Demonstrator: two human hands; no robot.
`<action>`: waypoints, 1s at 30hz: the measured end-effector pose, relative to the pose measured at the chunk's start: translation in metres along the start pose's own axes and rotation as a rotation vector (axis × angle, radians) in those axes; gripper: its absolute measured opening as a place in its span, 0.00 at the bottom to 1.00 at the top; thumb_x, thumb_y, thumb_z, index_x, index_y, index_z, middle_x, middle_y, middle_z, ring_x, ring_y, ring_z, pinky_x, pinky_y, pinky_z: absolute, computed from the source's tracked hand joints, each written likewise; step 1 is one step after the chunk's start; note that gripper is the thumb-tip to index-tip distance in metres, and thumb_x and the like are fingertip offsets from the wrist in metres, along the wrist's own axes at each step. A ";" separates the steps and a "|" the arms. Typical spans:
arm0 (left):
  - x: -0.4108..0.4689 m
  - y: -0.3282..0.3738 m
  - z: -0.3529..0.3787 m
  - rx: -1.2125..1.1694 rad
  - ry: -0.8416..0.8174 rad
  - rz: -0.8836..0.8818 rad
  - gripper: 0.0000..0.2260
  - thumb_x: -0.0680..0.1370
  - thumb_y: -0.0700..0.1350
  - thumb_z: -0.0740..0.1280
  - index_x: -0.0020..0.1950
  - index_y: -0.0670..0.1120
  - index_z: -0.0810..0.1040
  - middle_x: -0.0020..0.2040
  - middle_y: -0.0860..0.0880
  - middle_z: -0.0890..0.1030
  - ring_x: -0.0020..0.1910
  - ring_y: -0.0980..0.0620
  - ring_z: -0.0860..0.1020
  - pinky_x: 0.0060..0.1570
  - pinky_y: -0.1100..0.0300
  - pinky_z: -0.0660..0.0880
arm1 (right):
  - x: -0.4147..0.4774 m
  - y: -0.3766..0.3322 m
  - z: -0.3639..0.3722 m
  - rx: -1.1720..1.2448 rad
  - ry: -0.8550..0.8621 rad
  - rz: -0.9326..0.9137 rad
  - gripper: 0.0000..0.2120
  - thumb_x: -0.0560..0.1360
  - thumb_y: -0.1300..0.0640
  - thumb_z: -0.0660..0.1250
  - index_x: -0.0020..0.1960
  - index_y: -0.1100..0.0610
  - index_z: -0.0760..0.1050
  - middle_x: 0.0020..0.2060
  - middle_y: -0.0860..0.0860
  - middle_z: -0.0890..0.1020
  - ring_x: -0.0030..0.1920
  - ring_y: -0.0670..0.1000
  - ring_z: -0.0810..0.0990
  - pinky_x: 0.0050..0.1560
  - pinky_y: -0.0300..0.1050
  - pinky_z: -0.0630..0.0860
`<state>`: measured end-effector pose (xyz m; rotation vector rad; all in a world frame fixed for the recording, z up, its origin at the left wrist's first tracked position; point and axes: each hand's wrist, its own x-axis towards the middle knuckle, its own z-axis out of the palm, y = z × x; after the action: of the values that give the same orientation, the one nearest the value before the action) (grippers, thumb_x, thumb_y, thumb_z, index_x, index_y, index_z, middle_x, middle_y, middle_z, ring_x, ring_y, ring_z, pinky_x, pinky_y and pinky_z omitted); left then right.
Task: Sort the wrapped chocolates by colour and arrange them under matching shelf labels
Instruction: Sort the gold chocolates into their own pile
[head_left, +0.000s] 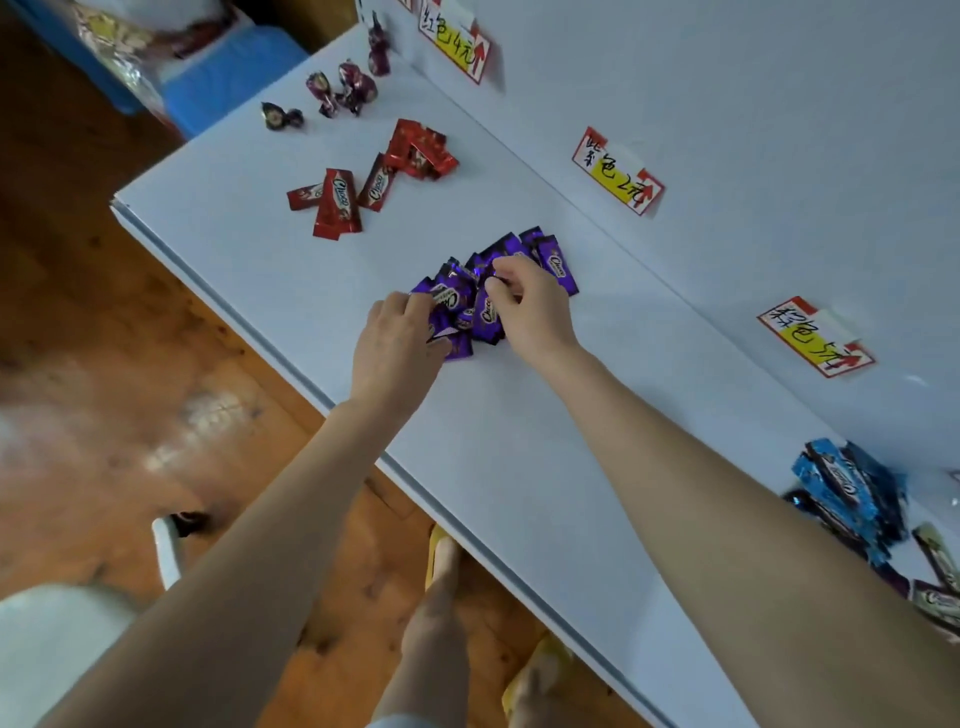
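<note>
A heap of purple wrapped chocolates (556, 262) lies mid-table, below the purple shelf label (618, 171). My left hand (397, 345) rests on the heap's near-left side, fingers curled onto purple wrappers. My right hand (530, 306) sits on the heap's right side and pinches a purple wrapper between thumb and fingers. Red wrapped chocolates (337, 208) lie further left, with more red ones (423, 150) piled below the red label (457, 44). Blue wrapped chocolates (847, 483) are piled at the right edge. A third label (815, 338) is on the wall at the right.
Dark maroon twist-wrapped sweets (345, 88) stand at the far left end of the white table (519, 467). Dark wrapped pieces (935, 603) lie at the right edge. A blue box (234, 78) sits on the wooden floor beyond the table. My feet (441, 571) stand near the table edge.
</note>
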<state>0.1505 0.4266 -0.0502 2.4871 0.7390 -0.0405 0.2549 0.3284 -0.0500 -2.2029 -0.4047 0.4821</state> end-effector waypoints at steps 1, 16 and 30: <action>-0.001 0.002 0.000 0.001 0.013 0.024 0.18 0.75 0.41 0.68 0.63 0.38 0.73 0.59 0.40 0.74 0.58 0.41 0.69 0.53 0.56 0.65 | -0.003 0.001 -0.004 -0.026 0.015 -0.016 0.13 0.78 0.61 0.61 0.61 0.63 0.74 0.56 0.55 0.79 0.56 0.51 0.76 0.51 0.35 0.67; -0.133 0.136 0.076 -0.059 -0.399 0.494 0.11 0.80 0.43 0.60 0.59 0.42 0.77 0.53 0.44 0.80 0.54 0.45 0.76 0.51 0.55 0.71 | -0.199 0.117 -0.161 -0.230 0.299 0.200 0.08 0.76 0.63 0.61 0.48 0.66 0.77 0.43 0.60 0.81 0.45 0.57 0.77 0.48 0.53 0.71; -0.297 0.225 0.167 0.150 -0.528 0.607 0.10 0.80 0.45 0.60 0.57 0.45 0.77 0.51 0.45 0.79 0.49 0.47 0.77 0.42 0.61 0.69 | -0.451 0.252 -0.247 -0.179 0.484 0.417 0.09 0.78 0.61 0.60 0.46 0.64 0.78 0.38 0.51 0.78 0.38 0.49 0.75 0.41 0.47 0.74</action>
<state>0.0341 0.0360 -0.0301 2.5618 -0.2478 -0.5183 0.0072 -0.1863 -0.0109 -2.4878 0.2859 0.1141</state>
